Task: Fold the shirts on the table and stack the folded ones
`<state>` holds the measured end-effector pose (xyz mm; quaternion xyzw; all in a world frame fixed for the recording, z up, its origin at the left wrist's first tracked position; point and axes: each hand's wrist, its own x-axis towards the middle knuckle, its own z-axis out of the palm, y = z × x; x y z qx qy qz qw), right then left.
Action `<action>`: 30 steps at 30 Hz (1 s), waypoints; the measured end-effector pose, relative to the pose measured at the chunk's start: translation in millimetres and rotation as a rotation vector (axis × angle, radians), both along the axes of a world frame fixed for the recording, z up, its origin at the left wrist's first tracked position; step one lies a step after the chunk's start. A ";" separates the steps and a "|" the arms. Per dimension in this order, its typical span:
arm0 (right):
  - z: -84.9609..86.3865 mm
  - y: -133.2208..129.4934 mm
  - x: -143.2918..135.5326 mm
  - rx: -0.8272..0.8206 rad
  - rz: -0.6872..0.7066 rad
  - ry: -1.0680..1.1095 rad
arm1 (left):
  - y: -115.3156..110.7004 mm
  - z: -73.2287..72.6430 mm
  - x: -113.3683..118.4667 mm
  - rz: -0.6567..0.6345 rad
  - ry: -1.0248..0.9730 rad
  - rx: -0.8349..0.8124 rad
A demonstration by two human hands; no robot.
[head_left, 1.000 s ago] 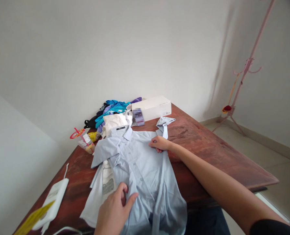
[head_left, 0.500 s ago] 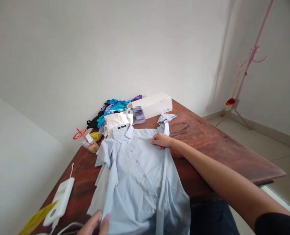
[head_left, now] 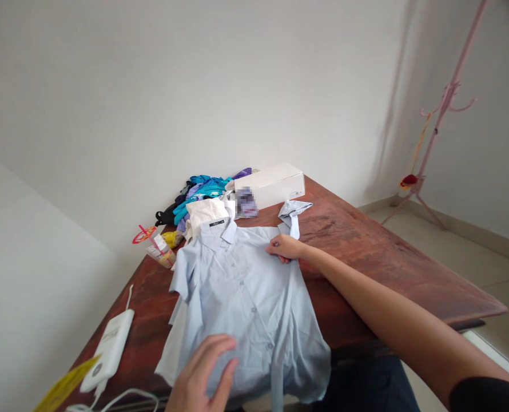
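Note:
A light blue buttoned shirt lies front up on the wooden table, its collar away from me and its hem over the near edge. My right hand is closed on the shirt near the right shoulder, fingers pinching the cloth. Over the lower left part of the shirt, my left hand is raised with thumb and fingers apart, holding nothing. A pale cloth shows from under the shirt's left side. One sleeve end lies folded beyond my right hand.
Behind the shirt are a white box, a heap of clothes and a plastic cup. A white power bank with cables lies on the table at left. A pink coat stand stands at right.
My left hand has let go of the shirt's left edge and moved right and up over the cloth, its fingers spreading. My right hand keeps its place on the shirt.

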<state>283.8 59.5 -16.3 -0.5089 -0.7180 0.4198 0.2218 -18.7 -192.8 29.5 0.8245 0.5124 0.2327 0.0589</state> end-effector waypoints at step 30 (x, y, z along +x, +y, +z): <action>-0.3 2.3 0.4 0.009 0.020 -0.029 | 66.5 -3.6 174.7 -0.754 0.359 -0.219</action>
